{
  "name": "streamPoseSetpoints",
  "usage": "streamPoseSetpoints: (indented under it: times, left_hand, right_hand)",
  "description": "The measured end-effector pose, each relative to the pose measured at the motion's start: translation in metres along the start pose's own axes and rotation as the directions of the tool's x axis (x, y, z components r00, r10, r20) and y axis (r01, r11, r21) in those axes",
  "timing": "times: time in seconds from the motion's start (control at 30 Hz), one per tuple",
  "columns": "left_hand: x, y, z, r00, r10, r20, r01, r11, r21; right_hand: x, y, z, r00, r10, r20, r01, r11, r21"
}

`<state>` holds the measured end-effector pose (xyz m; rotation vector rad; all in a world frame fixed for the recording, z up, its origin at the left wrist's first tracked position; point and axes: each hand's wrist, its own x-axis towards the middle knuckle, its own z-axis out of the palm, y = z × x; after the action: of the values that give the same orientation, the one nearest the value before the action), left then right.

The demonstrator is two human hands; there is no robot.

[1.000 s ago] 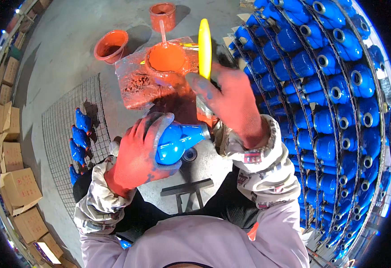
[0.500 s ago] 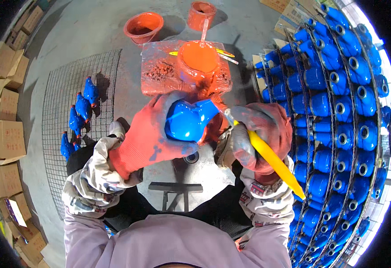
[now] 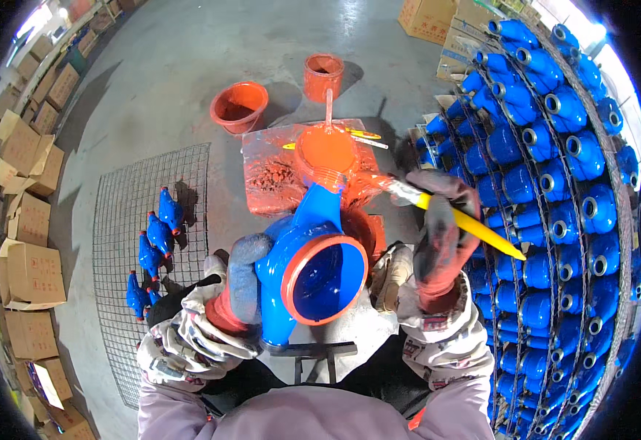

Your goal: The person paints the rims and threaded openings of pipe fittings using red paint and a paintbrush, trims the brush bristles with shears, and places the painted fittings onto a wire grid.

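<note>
One blue fitting (image 3: 289, 246) sits in the left hand (image 3: 244, 277).

Workshop: paint pots (image 3: 324, 87), racked blue parts (image 3: 536, 275), cartons (image 3: 34, 273)

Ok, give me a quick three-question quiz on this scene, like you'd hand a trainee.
1. What does the right hand hold?
2. True or false: the round rim of the hollow blue part in the left hand is yellow.
3. Fill in the gap: the smaller blue pieces off to the person's left lie on a wire ____.

Key:
1. A yellow-handled brush.
2. False; it is orange-red.
3. Mesh.
</note>
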<state>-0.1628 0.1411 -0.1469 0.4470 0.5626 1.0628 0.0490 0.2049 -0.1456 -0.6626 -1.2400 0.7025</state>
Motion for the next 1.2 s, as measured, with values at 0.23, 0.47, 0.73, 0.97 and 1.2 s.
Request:
streamPoseSetpoints:
  times: [0.23, 0.47, 0.73, 0.97, 1.2]
  left_hand:
    - [0.003, -0.003, -0.004, 0.999, 0.01, -0.043, -0.007, 0.997, 0.075]
    - [0.011, -0.007, -0.023, 0.92, -0.132, 0.368, 0.312, 0.816, -0.487]
    - [-0.013, 0.015, 0.023, 0.916, -0.393, 0.084, 0.379, 0.773, -0.509]
    - [-0.008, 0.015, 0.007, 0.966, -0.229, 0.12, 0.258, 0.817, -0.516]
    - [0.002, 0.033, 0.016, 0.751, 0.658, 0.051, -0.508, 0.527, 0.681]
  right_hand:
    - [0.015, -0.007, 0.011, 0.926, -0.123, 0.358, 0.088, 0.99, 0.11]
    - [0.019, -0.015, 0.006, 0.929, -0.137, 0.343, 0.176, 0.98, -0.087]
    - [-0.013, -0.005, 0.001, 0.986, 0.151, 0.065, -0.162, 0.965, 0.208]
    - [0.005, 0.01, -0.014, 0.961, 0.114, 0.25, -0.048, 0.966, -0.255]
    - [0.019, -0.005, -0.009, 0.887, 0.43, 0.17, -0.336, 0.852, -0.401]
